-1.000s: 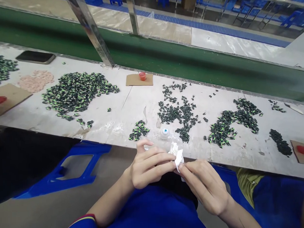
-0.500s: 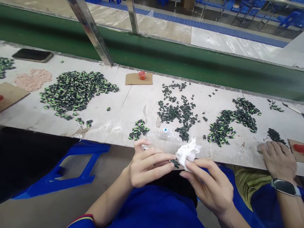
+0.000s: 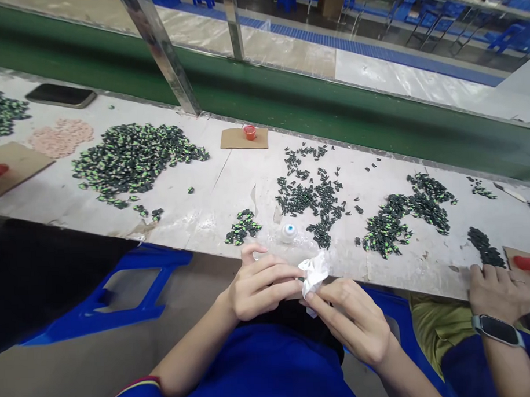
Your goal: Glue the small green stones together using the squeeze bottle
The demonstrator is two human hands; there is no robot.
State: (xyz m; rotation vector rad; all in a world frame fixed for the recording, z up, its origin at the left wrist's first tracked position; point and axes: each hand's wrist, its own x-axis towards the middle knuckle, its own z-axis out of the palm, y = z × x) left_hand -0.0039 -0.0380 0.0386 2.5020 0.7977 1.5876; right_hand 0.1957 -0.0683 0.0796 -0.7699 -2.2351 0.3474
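My right hand (image 3: pixel 358 317) pinches a crumpled white tissue (image 3: pixel 315 271) just over the table's near edge. Thumb and fingers of my left hand (image 3: pixel 263 288) close on a small dark green piece (image 3: pixel 301 279), which the tissue now mostly covers. The two hands are close together, with the tissue touching the left fingertips. Beyond them stands a small white bottle (image 3: pixel 289 233) with a blue tip. A small cluster of dark pieces with bright green marks (image 3: pixel 243 227) lies left of the bottle, and many plain dark pieces (image 3: pixel 308 197) are scattered behind it.
Larger heaps of green-marked pieces lie at left (image 3: pixel 133 159) and right (image 3: pixel 387 223). A red cup (image 3: pixel 249 132) sits on cardboard at the back. A green barrier (image 3: pixel 331 112) borders the table. At right rests a co-worker's hand (image 3: pixel 498 291) beside dark pieces; a phone (image 3: pixel 61 95) lies far left.
My right hand has moved left with the tissue, bringing it over the dark piece at my left fingertips. The co-worker's hand has shifted slightly right and down.
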